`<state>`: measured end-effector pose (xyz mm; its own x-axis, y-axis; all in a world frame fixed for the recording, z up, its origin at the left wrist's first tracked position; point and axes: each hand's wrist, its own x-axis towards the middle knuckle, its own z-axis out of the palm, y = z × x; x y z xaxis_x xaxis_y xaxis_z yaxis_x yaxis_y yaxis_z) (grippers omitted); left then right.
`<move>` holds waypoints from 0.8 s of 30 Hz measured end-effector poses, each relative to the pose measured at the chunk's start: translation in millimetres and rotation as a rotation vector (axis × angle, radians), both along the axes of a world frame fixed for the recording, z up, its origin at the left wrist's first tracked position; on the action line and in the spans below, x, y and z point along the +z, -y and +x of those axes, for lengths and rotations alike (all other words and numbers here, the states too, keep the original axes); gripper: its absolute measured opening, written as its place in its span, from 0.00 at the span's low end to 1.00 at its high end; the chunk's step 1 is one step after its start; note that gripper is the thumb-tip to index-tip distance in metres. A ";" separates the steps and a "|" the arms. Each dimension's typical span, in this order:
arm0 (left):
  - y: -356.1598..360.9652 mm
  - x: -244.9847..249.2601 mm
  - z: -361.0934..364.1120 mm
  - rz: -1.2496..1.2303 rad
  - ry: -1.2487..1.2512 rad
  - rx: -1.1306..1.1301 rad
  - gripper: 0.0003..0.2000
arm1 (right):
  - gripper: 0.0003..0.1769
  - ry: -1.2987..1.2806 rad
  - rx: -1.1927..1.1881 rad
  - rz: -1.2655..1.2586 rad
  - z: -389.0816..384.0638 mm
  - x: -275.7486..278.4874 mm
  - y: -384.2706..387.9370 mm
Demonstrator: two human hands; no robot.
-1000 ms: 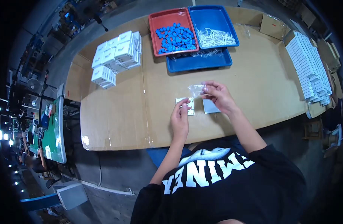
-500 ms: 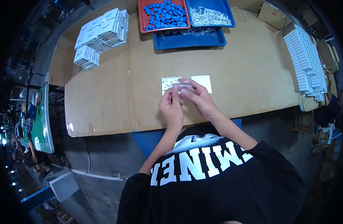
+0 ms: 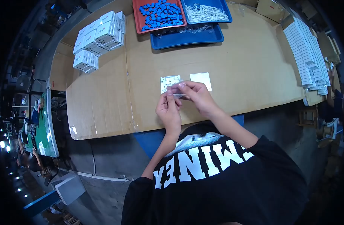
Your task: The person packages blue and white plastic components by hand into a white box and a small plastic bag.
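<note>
Head view: left hand (image 3: 168, 110), right hand (image 3: 197, 98) pinch small clear plastic bag (image 3: 178, 90) over white square plate (image 3: 168, 81); advise light grip, bag held taut.

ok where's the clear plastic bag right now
In the head view the clear plastic bag is pinched between the left hand and right hand, centre of the table, just in front of the left white plate.
</note>
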<state>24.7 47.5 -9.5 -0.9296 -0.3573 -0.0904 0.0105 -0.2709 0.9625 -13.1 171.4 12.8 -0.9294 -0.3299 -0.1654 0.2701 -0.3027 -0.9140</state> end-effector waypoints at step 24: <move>5.6 -7.2 3.5 0.054 0.086 -0.190 0.08 | 0.14 0.217 -0.144 -0.047 -4.4 -17.1 -21.5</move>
